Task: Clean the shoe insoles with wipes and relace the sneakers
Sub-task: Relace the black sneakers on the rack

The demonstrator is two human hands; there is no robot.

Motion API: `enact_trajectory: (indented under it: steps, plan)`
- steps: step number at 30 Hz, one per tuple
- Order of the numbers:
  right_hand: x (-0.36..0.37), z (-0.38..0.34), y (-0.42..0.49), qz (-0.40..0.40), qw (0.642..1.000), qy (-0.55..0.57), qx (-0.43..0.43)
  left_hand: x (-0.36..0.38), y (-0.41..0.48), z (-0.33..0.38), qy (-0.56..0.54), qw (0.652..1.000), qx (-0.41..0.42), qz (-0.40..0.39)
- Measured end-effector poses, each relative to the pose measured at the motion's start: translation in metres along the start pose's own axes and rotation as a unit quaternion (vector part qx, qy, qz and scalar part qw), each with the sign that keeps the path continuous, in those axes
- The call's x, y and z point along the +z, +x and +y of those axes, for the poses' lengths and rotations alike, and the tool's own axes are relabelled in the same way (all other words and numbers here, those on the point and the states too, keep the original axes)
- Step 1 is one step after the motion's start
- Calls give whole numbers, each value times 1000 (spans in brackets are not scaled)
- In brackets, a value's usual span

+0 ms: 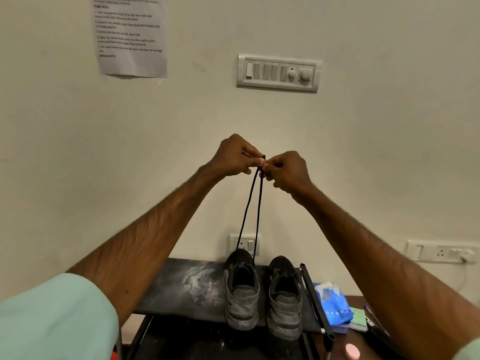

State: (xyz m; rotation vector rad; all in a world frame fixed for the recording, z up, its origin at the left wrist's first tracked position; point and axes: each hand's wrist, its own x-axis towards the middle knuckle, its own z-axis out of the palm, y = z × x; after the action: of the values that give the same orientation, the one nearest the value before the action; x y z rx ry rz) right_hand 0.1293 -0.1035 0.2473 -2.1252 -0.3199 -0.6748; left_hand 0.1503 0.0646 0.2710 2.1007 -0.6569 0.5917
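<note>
- I hold both ends of the black lace (pixel 246 211) up in front of the wall; my left hand (pixel 235 157) and right hand (pixel 285 170) meet fingertip to fingertip, each pinching one end between thumb and forefinger
- The two strands run down taut into the top eyelets of the first sneaker (pixel 241 300), which stands toward the right end of the shoe rack shelf (pixel 187 284), heel at the front edge
- I judge this shoe to be threaded through its eyelets, with the ends now being evened up; the bow is not yet tied
- The second sneaker (pixel 284 305) stands just beside it, nearer the shelf's right edge; its lace looks threaded and lying on the tongue, though I cannot tell whether it is knotted
- No insole lies in view, and the dark openings hide whether they are back inside; I take the wiping as probably finished, but I cannot confirm it
- The blue wipes pack (pixel 333 305) lies off the shelf's right edge, untouched by either hand
- Left to do, as I read it: tie off this lace and check the second shoe's knot
</note>
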Motion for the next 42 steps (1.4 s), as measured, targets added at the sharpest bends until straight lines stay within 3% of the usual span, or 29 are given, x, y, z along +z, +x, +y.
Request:
enact_trajectory:
  steps: [16,28,42]
  plan:
    - [-1,7,2,-20,998,-14,-62,-8,-3,3,11,1000,20,-2]
    - [1,22,-5,-36,985,169,20,12,1,2,61,997,-1,39]
    - [17,33,-15,-37,981,180,56,16,-5,1,3,998,-25,51]
